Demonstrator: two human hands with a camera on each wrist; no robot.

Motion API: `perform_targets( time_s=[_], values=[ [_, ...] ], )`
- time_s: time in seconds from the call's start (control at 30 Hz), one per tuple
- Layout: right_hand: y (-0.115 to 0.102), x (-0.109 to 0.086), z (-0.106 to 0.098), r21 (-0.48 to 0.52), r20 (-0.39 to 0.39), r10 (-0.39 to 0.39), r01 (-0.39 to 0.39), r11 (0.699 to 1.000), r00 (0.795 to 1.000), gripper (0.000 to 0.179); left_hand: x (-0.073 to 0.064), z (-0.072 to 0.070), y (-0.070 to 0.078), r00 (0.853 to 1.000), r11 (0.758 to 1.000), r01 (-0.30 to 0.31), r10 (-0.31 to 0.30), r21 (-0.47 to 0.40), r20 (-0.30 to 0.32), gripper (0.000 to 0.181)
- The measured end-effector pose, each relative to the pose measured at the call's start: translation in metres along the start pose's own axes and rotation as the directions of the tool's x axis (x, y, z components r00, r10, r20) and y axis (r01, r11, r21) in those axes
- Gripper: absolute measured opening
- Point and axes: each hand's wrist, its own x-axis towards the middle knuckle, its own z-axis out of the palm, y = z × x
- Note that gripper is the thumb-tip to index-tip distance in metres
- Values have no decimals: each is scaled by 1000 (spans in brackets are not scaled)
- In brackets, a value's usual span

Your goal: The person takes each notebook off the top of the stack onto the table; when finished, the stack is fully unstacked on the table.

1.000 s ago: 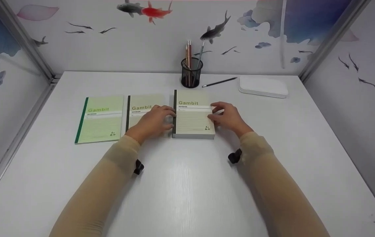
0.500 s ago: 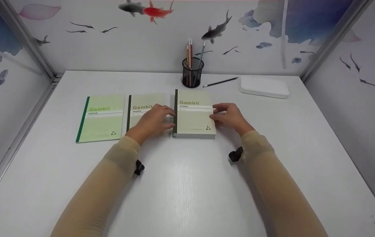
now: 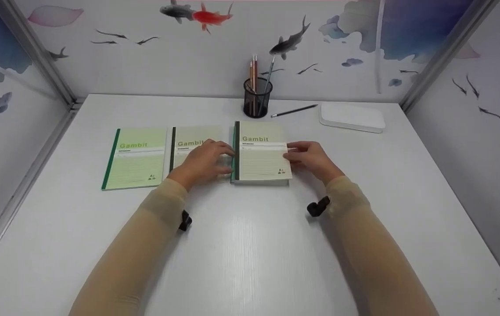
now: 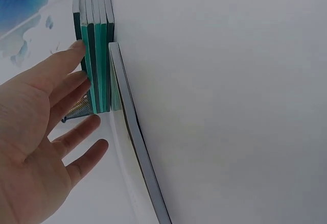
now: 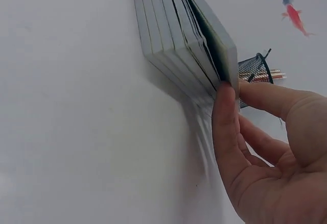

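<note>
A stack of notebooks (image 4: 97, 71) with green and dark spines stands in the middle of the table. Its top notebook (image 3: 263, 160), pale with a dark spine, is shifted right and sits askew over the others. My right hand (image 3: 313, 161) pinches the right edge of that top notebook between thumb and fingers; in the right wrist view a gap shows beneath it. On the other side, my left hand (image 3: 201, 160) has relaxed, spread fingers, with the fingertips (image 4: 79, 45) right at the spines. Under the left hand lies another dark-spined notebook (image 3: 197, 132), partly covered by it.
A green-spined notebook (image 3: 138, 162) lies at the left. Behind the stack stands a black mesh pen cup (image 3: 256, 103) with several pencils. A dark pencil (image 3: 293, 110) and a white case (image 3: 351, 117) lie at the back right. Printed panels wall the table.
The top notebook has slid right and toward me off its stack with the right hand, baring a green spine below. The left hand has stayed in place.
</note>
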Motion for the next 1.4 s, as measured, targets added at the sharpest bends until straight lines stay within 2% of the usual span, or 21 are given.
perform_targets(
  time_s=[0.1,0.2,0.43,0.63,0.97,1.4],
  values=[
    [2,-3,-4,77,27,-1,-1,997,1000,54,1,-2,1,1000,1000,-1,1,31,7,45],
    [5,-7,-6,121,23,-14,11,993,1000,51,2,-3,2,1000,999,8,-9,51,18,44],
    [14,-15,-6,169,3,-59,57,984,998,52,2,-3,4,999,998,29,-30,60,20,43],
    [21,-24,-14,194,-9,-75,75,978,997,53,4,-2,5,999,996,16,-18,90,28,43],
    [32,-35,-44,247,-14,-81,82,966,997,52,3,-4,6,998,996,43,-46,77,36,43],
    [49,-59,-105,221,-36,-15,22,975,999,56,4,-6,8,997,996,52,-55,68,47,44]
  ],
)
